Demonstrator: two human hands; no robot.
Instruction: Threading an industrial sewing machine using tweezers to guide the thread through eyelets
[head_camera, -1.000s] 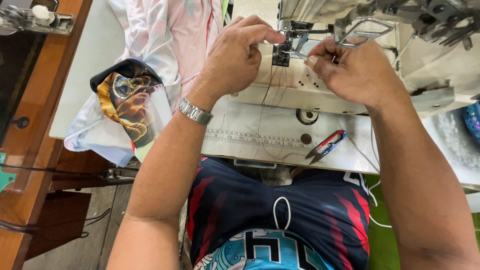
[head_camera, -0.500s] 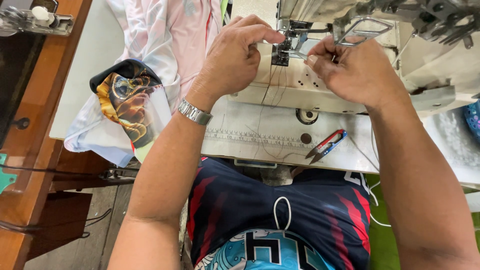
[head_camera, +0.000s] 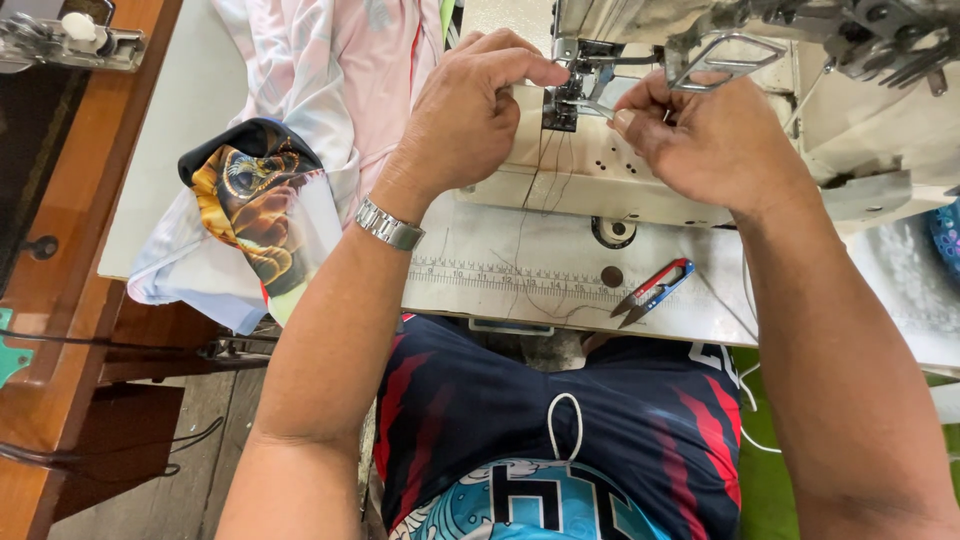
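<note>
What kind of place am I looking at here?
Most likely a garment sewing workshop. Both hands, left hand and right hand, work at the needle area of a cream industrial sewing machine; red-and-blue thread snips lie on its table, and printed pink and white fabric pieces are piled alongside.

— Are any packages, signs or screens showing here?

— None are showing. Only a printed ruler strip (head_camera: 520, 280) is lying along the pale sewing table's (head_camera: 700, 310) front edge: long, narrow, whitish with dark tick marks.
</note>
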